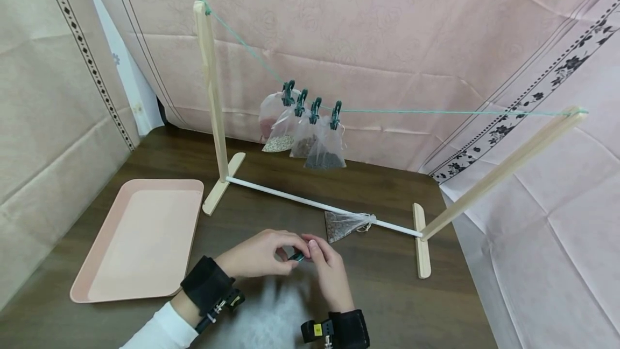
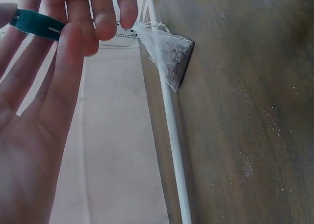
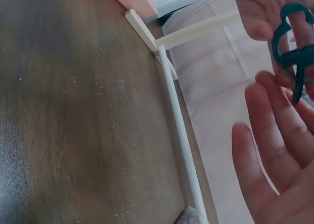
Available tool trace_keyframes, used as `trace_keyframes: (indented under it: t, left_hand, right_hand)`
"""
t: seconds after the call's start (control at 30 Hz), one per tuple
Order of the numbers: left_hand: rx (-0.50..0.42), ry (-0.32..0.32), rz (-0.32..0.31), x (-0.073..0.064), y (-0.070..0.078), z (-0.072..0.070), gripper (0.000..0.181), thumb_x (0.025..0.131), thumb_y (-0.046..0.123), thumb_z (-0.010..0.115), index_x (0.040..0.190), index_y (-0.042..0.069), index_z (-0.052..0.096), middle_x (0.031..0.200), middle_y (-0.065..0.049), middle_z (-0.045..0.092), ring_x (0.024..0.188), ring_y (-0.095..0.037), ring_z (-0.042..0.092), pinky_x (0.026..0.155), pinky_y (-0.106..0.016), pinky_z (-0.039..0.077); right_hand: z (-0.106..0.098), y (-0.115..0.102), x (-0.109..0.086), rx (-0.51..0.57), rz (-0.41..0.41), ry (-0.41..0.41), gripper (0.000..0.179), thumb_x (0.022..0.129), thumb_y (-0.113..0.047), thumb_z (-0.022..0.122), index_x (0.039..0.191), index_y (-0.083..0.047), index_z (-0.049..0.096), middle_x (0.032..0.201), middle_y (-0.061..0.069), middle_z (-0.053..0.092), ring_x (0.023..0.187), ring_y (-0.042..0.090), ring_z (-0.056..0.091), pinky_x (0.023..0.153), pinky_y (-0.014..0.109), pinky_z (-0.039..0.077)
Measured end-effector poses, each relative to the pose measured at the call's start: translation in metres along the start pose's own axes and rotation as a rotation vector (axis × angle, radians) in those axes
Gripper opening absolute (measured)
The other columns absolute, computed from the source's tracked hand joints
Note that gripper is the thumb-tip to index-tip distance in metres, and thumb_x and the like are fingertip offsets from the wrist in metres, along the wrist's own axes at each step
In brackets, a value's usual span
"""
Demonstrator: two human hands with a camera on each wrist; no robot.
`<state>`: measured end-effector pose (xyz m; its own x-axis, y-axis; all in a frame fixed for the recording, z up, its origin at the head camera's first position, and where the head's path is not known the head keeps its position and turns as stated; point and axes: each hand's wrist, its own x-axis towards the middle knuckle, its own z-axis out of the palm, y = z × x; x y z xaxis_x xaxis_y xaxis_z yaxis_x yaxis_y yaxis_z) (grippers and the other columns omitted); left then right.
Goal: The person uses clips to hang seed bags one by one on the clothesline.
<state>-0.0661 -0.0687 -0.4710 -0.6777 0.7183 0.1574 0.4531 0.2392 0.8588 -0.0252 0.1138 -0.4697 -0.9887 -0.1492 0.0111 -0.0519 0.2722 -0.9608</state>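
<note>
Above the table's front, a small dark green clip (image 1: 296, 257) sits between my two hands. Thumb and fingers of my left hand (image 1: 263, 253) pinch it, its green body (image 2: 37, 25) crossing in front of those fingers in the left wrist view. My right hand (image 1: 331, 273) has thumb and index fingertips drawn together at the clip's other end. In the right wrist view the clip's looped handle (image 3: 289, 13) shows, with the right fingers curled just below. Just beyond the hands, a mesh sachet (image 1: 343, 225) of dark grains lies on the table against a white rod (image 1: 286, 195).
Behind, a green string (image 1: 436, 111) spans two wooden posts (image 1: 213, 85). Several filled sachets (image 1: 325, 149) hang from it by green clips (image 1: 315, 110). A pink tray (image 1: 160, 241) lies at the left. Flat wooden feet (image 1: 421, 246) carry the posts, and patterned cloth (image 1: 368, 26) surrounds the table.
</note>
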Motion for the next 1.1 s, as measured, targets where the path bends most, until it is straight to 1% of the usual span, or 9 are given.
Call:
trace_keyframes:
  t: [0.1,0.3,0.47,0.6,0.73,0.83,0.93,1.03,1.1]
  left_hand:
    - [-0.018,-0.016,-0.001,-0.001,0.002,-0.001,0.030,0.081,0.014,0.060,0.107,0.030,0.060,0.105,0.013,0.055,0.090,-0.008,0.054,0.072,-0.023,0.048]
    - [-0.057,-0.033,0.000,-0.001,0.004,-0.002,0.031,0.082,0.011,0.059,0.107,0.029,0.061,0.107,0.014,0.056,0.093,-0.007,0.054,0.074,-0.024,0.048]
    - [-0.067,-0.033,0.006,0.000,0.005,-0.003,0.030,0.082,0.011,0.058,0.107,0.027,0.062,0.109,0.014,0.057,0.095,-0.006,0.055,0.074,-0.024,0.048]
    - [-0.084,-0.050,-0.002,0.000,0.006,-0.004,0.030,0.084,0.012,0.057,0.109,0.027,0.062,0.109,0.014,0.058,0.092,-0.006,0.057,0.074,-0.024,0.048]
    - [-0.090,-0.060,-0.007,0.000,0.006,-0.005,0.031,0.084,0.011,0.056,0.110,0.027,0.062,0.108,0.014,0.059,0.089,-0.006,0.057,0.073,-0.024,0.049]
    - [-0.082,-0.058,0.016,0.000,0.005,-0.006,0.032,0.083,0.010,0.056,0.110,0.026,0.062,0.108,0.013,0.060,0.090,-0.006,0.057,0.073,-0.024,0.049]
    - [-0.080,-0.054,0.024,-0.001,0.004,-0.006,0.033,0.083,0.009,0.056,0.110,0.026,0.062,0.107,0.012,0.060,0.092,-0.006,0.057,0.073,-0.024,0.049]
    - [-0.089,-0.053,0.012,-0.001,0.002,-0.004,0.034,0.083,0.008,0.055,0.109,0.029,0.062,0.107,0.014,0.060,0.093,-0.006,0.056,0.073,-0.024,0.049]
    - [-0.098,-0.047,0.007,-0.001,0.002,-0.003,0.035,0.083,0.008,0.055,0.109,0.030,0.062,0.107,0.014,0.059,0.094,-0.006,0.056,0.073,-0.025,0.049]
  right_hand:
    - [-0.002,0.004,0.000,0.033,-0.002,-0.030,0.035,0.097,-0.027,0.038,0.115,-0.005,0.058,0.108,0.005,0.061,0.093,0.015,0.058,0.081,0.036,0.046]
    - [-0.005,0.006,0.000,0.103,-0.001,-0.082,0.033,0.098,-0.022,0.036,0.110,-0.003,0.060,0.102,0.008,0.062,0.086,0.017,0.060,0.081,0.048,0.044]
    - [-0.006,0.006,0.000,0.100,0.000,-0.089,0.034,0.098,-0.022,0.034,0.108,-0.003,0.060,0.100,0.007,0.062,0.086,0.021,0.060,0.081,0.046,0.044]
    - [-0.005,0.006,-0.002,0.086,0.025,-0.101,0.037,0.099,-0.023,0.031,0.097,-0.003,0.062,0.090,0.008,0.064,0.084,0.027,0.061,0.081,0.046,0.044]
    - [-0.006,0.008,-0.002,0.061,0.052,-0.127,0.044,0.099,-0.027,0.028,0.087,-0.002,0.062,0.078,0.014,0.063,0.076,0.030,0.060,0.078,0.042,0.045]
    - [-0.007,0.013,-0.001,0.068,0.060,-0.160,0.049,0.099,-0.030,0.027,0.082,0.001,0.061,0.070,0.020,0.058,0.071,0.032,0.057,0.075,0.039,0.046]
    - [-0.007,0.023,0.001,0.093,0.064,-0.184,0.051,0.099,-0.031,0.027,0.077,0.003,0.058,0.065,0.020,0.054,0.067,0.029,0.054,0.071,0.035,0.046]
    - [-0.005,0.034,0.002,0.116,0.038,-0.170,0.049,0.099,-0.030,0.029,0.074,0.002,0.056,0.061,0.016,0.052,0.063,0.024,0.052,0.067,0.032,0.046]
    - [-0.004,0.029,0.000,0.121,0.016,-0.154,0.048,0.099,-0.027,0.030,0.072,0.004,0.055,0.059,0.018,0.051,0.060,0.024,0.052,0.066,0.032,0.045]
